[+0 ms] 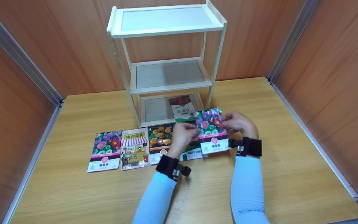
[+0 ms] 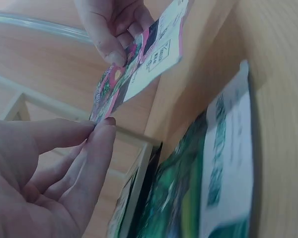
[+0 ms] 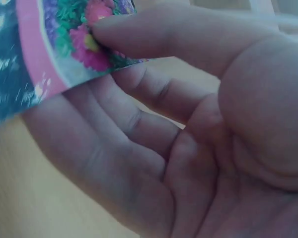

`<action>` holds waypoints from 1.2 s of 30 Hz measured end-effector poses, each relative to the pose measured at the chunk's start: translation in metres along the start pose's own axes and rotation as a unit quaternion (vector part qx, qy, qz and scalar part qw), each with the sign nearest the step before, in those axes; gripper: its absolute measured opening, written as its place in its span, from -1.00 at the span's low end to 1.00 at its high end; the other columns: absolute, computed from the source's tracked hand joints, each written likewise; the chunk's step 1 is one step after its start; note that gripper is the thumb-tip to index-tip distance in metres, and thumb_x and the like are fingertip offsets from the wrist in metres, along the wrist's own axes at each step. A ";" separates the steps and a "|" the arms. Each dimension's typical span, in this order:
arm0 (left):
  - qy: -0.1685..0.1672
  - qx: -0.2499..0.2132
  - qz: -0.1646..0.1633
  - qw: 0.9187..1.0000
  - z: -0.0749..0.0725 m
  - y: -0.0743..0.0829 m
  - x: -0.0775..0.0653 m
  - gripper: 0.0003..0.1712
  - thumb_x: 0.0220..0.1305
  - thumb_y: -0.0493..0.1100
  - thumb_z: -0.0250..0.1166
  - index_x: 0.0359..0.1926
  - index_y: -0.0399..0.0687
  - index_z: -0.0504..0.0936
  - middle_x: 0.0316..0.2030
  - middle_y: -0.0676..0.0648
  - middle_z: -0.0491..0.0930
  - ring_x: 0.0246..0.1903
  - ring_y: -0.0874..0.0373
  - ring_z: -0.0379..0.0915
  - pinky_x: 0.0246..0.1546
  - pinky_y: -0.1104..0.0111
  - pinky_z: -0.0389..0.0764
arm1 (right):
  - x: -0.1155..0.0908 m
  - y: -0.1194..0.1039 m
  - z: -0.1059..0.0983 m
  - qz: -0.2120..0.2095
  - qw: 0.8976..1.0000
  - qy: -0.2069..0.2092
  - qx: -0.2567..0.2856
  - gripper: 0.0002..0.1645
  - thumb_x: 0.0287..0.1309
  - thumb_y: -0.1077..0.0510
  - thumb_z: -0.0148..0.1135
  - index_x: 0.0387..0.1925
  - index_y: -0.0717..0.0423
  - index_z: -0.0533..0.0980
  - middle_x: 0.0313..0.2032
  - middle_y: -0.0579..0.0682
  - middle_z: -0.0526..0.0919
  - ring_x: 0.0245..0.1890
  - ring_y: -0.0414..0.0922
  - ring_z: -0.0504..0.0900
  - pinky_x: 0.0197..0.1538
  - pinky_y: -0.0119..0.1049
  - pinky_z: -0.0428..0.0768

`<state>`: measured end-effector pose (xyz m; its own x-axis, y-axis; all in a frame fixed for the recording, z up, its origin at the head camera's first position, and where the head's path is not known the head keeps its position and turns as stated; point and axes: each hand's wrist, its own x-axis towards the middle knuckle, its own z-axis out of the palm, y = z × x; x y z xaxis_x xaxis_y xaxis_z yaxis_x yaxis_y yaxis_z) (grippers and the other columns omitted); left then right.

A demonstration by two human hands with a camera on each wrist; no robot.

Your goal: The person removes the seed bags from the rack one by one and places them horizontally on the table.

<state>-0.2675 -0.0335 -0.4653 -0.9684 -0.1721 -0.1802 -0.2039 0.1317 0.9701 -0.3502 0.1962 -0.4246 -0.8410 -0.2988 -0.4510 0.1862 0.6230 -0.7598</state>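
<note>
A flower seed packet (image 1: 211, 130) with a pink band is held above the table between both hands. My right hand (image 1: 240, 123) pinches its right edge, thumb on the flower picture in the right wrist view. At the opposite edge, the thumb and fingertip of my left hand (image 1: 183, 135) pinch the packet, as the left wrist view shows. Below lies a green seed packet (image 1: 193, 153), partly covered by the hand and the held packet. Left of it are an orange-flower packet (image 1: 161, 140), a shop-picture packet (image 1: 135, 149) and another pink-banded packet (image 1: 105, 151).
A white three-tier shelf (image 1: 170, 88) stands at the back of the table (image 1: 73, 193). On its bottom tier a red-flower packet (image 1: 182, 109) leans or lies. Wood panels with metal edging (image 1: 29, 53) enclose the table's back and sides.
</note>
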 end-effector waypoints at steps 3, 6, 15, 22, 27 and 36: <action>0.015 0.024 -0.020 0.999 0.016 0.000 0.003 -0.88 0.25 -0.36 0.44 -0.18 -0.24 0.79 -0.36 -0.10 0.74 -0.47 0.11 0.72 -0.36 0.27 0.77 | 0.002 0.011 -0.005 0.004 1.000 0.008 0.000 -0.78 0.34 0.13 0.33 -0.09 0.15 0.54 -0.09 0.13 0.70 -0.12 0.02 0.70 -0.09 -0.15 0.73; 0.023 0.049 -0.037 0.998 0.026 -0.002 0.005 -0.90 0.25 -0.36 0.45 -0.20 -0.22 0.80 -0.35 -0.08 0.73 -0.50 0.13 0.71 -0.39 0.30 0.76 | 0.006 0.019 -0.005 0.003 1.000 0.004 -0.007 -0.83 0.34 0.13 0.33 -0.22 0.12 0.51 -0.18 0.08 0.70 -0.21 -0.04 0.69 -0.17 -0.21 0.72; 0.020 0.075 -0.051 0.996 0.033 -0.014 0.011 -0.89 0.28 -0.34 0.44 -0.17 -0.20 0.79 -0.36 -0.06 0.73 -0.49 0.15 0.70 -0.47 0.39 0.71 | 0.014 0.035 -0.004 0.015 1.000 0.000 0.005 -0.85 0.33 0.15 0.34 -0.23 0.12 0.53 -0.28 0.05 0.66 -0.32 -0.07 0.64 -0.24 -0.22 0.68; 0.017 0.084 -0.040 0.996 0.034 -0.023 0.013 -0.87 0.29 -0.32 0.44 -0.15 -0.23 0.79 -0.37 -0.07 0.74 -0.49 0.15 0.69 -0.47 0.39 0.71 | 0.020 0.041 0.000 0.019 1.000 -0.006 0.022 -0.85 0.33 0.16 0.35 -0.24 0.12 0.52 -0.29 0.02 0.61 -0.29 -0.07 0.60 -0.25 -0.26 0.65; 0.013 0.095 -0.042 0.994 0.032 -0.027 0.015 -0.86 0.30 -0.30 0.43 -0.13 -0.23 0.78 -0.38 -0.06 0.72 -0.49 0.15 0.69 -0.47 0.39 0.71 | 0.022 0.044 0.002 0.029 0.999 -0.007 0.031 -0.80 0.35 0.13 0.36 -0.14 0.15 0.55 -0.20 0.08 0.61 -0.24 -0.03 0.60 -0.19 -0.22 0.67; 0.024 0.072 -0.051 0.996 0.030 -0.026 0.020 -0.91 0.27 -0.34 0.45 -0.20 -0.23 0.79 -0.34 -0.09 0.72 -0.48 0.14 0.70 -0.46 0.39 0.72 | 0.027 0.044 0.006 0.022 0.999 -0.008 0.036 -0.83 0.34 0.17 0.35 -0.22 0.16 0.51 -0.28 0.04 0.63 -0.36 -0.08 0.66 -0.23 -0.22 0.72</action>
<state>-0.2860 -0.0111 -0.4993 -0.9340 -0.2388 -0.2657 -0.3232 0.2480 0.9132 -0.3618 0.2117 -0.4731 -0.8228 -0.2849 -0.4918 0.2594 0.5818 -0.7709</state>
